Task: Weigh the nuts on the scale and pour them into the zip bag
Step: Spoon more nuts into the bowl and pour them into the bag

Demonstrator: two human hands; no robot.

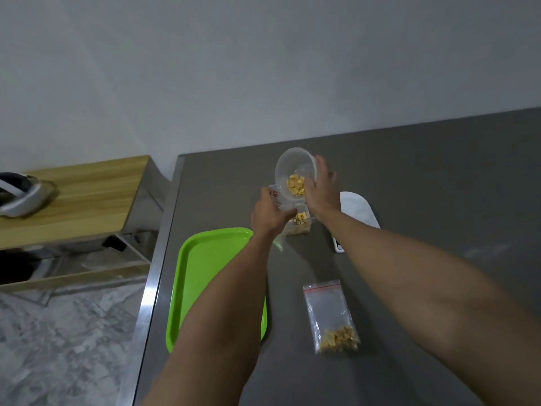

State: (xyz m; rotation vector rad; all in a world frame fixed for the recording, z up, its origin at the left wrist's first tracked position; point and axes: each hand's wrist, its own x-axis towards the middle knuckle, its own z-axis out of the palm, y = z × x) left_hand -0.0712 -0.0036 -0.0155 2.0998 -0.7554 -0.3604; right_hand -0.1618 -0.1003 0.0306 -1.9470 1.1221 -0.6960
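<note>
Head view
Right hand: gripped the clear plastic bowl by its far rim, fingers curled round the edge, the bowl tipped steeply with its mouth toward the camera.
Nuts in bowl: a small yellow heap lay gathered at the bowl's low side, right above the opening below it.
Left hand: fingers were curled round a clear zip bag with a red-marked top, held up open just under the bowl's lip; the bag's lower corner hung below the wrist.
Clear container: a small square tub holding more nuts stood on the counter just behind the left hand, partly hidden by it.
Scale: a white scale lay on the counter to the right, its platter bare, partly covered by the right forearm; its display corner showed beneath the arm, unreadable.
Filled zip bag: lay flat on the counter nearer the camera, between the two forearms, nuts settled at its bottom end.
Green tray: sat near the counter's left edge, under the left forearm.
Counter: dark grey with a metal edge strip on the left.
Wooden shelf: stood left of the counter, a white and dark object resting on its top.
</note>
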